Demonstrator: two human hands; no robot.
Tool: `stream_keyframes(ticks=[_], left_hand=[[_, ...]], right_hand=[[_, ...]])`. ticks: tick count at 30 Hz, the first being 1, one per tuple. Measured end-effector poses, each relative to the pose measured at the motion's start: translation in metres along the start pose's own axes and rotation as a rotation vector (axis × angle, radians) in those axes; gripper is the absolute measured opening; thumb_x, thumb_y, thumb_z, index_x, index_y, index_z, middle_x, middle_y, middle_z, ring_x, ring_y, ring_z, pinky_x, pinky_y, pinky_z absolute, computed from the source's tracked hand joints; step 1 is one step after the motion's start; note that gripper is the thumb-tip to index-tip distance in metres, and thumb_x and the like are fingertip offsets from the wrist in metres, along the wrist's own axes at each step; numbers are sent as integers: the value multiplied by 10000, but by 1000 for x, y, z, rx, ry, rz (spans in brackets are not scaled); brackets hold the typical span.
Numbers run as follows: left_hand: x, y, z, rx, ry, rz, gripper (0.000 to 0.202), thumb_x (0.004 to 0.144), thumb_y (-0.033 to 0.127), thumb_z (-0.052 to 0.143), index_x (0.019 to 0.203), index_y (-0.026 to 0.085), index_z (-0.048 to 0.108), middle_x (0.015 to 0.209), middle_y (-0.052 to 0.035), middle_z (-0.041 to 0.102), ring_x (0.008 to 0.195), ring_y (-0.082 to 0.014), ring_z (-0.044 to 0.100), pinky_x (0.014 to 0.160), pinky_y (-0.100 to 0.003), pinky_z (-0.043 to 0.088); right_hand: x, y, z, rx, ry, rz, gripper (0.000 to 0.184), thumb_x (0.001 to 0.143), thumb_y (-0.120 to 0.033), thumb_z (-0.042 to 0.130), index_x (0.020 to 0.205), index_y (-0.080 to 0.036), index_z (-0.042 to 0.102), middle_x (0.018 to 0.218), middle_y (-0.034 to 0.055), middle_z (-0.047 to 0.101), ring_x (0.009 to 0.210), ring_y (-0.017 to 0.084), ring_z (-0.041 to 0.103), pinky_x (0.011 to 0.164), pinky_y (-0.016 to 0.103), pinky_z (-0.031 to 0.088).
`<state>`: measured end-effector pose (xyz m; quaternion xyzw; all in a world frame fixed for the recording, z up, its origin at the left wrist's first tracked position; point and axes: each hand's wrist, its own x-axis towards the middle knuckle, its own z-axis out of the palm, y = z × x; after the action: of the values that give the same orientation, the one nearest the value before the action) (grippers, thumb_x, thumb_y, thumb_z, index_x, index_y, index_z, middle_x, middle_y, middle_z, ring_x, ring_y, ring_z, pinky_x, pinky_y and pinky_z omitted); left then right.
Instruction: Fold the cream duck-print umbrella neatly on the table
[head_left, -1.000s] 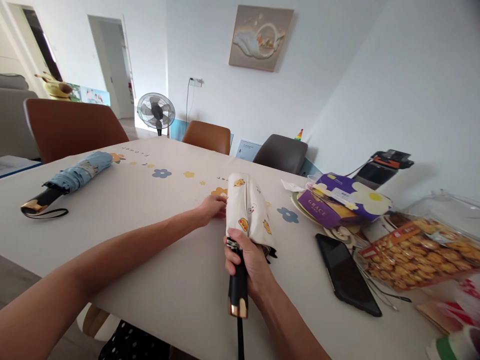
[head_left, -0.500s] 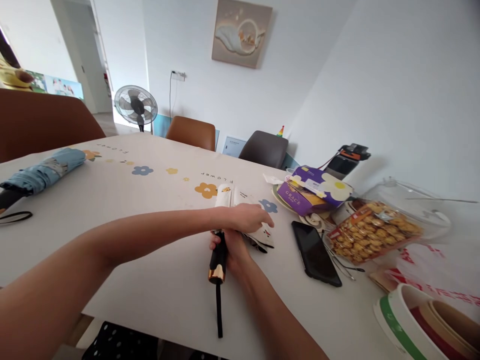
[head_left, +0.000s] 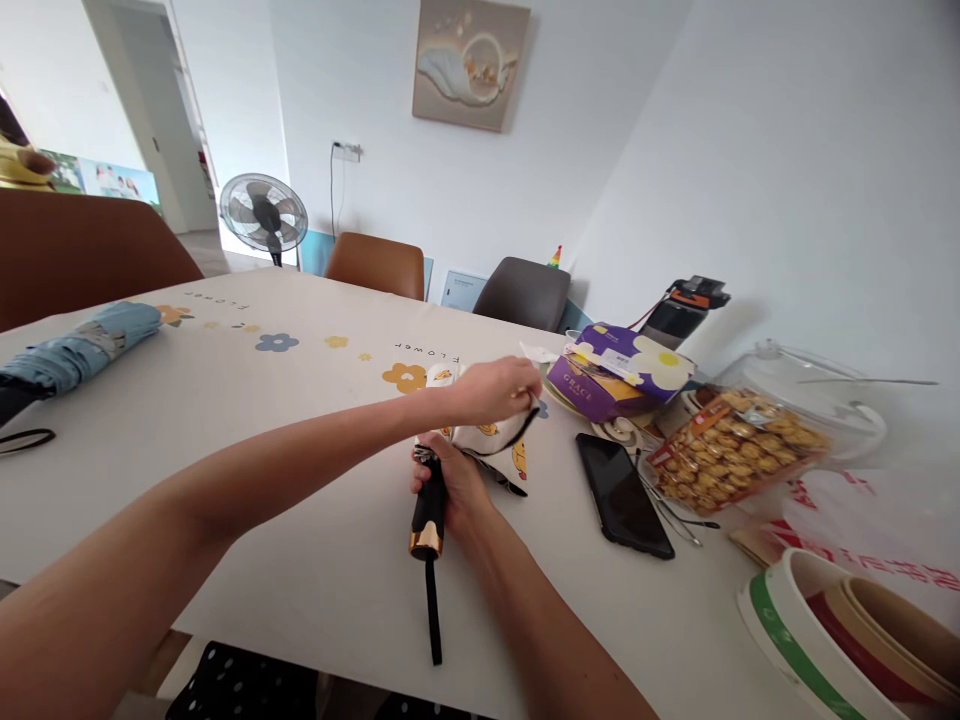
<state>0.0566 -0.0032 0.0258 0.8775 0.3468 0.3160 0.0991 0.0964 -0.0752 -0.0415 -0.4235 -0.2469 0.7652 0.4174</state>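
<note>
Lifted since earlier, a flap of the white umbrella was pinched by the left hand, its arm stretched across, while the black handle was grasped by the right hand over the counter

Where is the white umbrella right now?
In the head view, just below centre: the right hand grips the white umbrella by its handle, the left hand holding its fabric.

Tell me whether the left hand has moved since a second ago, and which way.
Yes, rightward: earlier, the left hand was beside the nearer orange flower print; now it is well to its right, holding part of the white umbrella.
</note>
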Motion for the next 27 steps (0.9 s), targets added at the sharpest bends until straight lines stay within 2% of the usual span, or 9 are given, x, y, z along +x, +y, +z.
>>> stream_keyframes(ticks=[3, 5, 7, 10, 13, 16, 19, 22, 27], left_hand=[[-26, -13, -28, -222, 272, -143, 190, 740, 107, 393, 810, 186, 551, 874, -11, 604, 735, -114, 542, 622, -235, 424], [-48, -27, -42, -368, 389, -264, 184, 731, 101, 385, 806, 183, 532, 837, -10, 600, 632, -94, 530, 531, -219, 424], [-71, -42, -51, -512, 470, -376, 144, 710, 101, 401, 764, 173, 514, 805, -10, 587, 559, -84, 518, 458, -212, 427], [-101, -62, -53, -661, 597, -533, 56, 703, 130, 457, 708, 155, 507, 765, -17, 574, 616, -110, 556, 510, -259, 510], [-118, -72, -48, -745, 620, -636, 40, 711, 172, 500, 691, 145, 520, 731, -17, 574, 659, -130, 577, 595, -329, 551], [-125, -75, -43, -784, 611, -636, 49, 707, 186, 514, 692, 144, 536, 723, -16, 581, 669, -135, 582, 639, -362, 558], [-128, -76, -44, -804, 630, -604, 42, 685, 170, 515, 669, 145, 545, 718, -11, 580, 663, -130, 574, 660, -364, 556], [-130, -77, -45, -819, 644, -578, 54, 659, 147, 503, 636, 145, 553, 685, -3, 564, 650, -125, 561, 673, -356, 548], [-131, -76, -47, -793, 692, -529, 115, 589, 107, 448, 590, 155, 553, 662, 3, 555, 651, -115, 521, 652, -303, 520]], right_hand=[[-1, -1, 1, -27, 39, 0, 146, 684, -207, 634, 721, -126, 518, 594, -19, 502, 433, 72, 469, 408, 235, 492], [-1, -1, 1, -43, 47, 0, 133, 688, -197, 636, 729, -111, 543, 600, -6, 520, 482, 101, 525, 467, 278, 538], [-1, -1, 1, -58, 57, -1, 126, 682, -185, 642, 721, -109, 550, 609, -1, 526, 477, 101, 522, 441, 270, 529], [-1, -2, 1, -51, 43, -2, 139, 663, -165, 659, 700, -124, 531, 609, -20, 497, 407, 52, 422, 343, 200, 432], [-3, -5, 0, -25, 7, 5, 181, 641, -150, 678, 716, -141, 513, 605, -44, 450, 387, 25, 338, 325, 168, 362], [-5, -8, -2, -13, 1, 20, 226, 638, -199, 698, 745, -160, 503, 620, -47, 441, 393, 23, 315, 331, 162, 338], [-9, -12, -3, 0, -26, 31, 301, 677, -412, 669, 791, -182, 511, 636, -38, 458, 397, 35, 322, 330, 171, 333], [-9, -14, -4, 6, -60, 40, 440, 709, -613, 540, 801, -183, 523, 621, -25, 461, 388, 44, 318, 320, 181, 326], [-5, -14, -3, -40, 19, 84, 393, 805, -555, 448, 747, -169, 490, 588, -18, 463, 360, 37, 286, 302, 172, 303]])
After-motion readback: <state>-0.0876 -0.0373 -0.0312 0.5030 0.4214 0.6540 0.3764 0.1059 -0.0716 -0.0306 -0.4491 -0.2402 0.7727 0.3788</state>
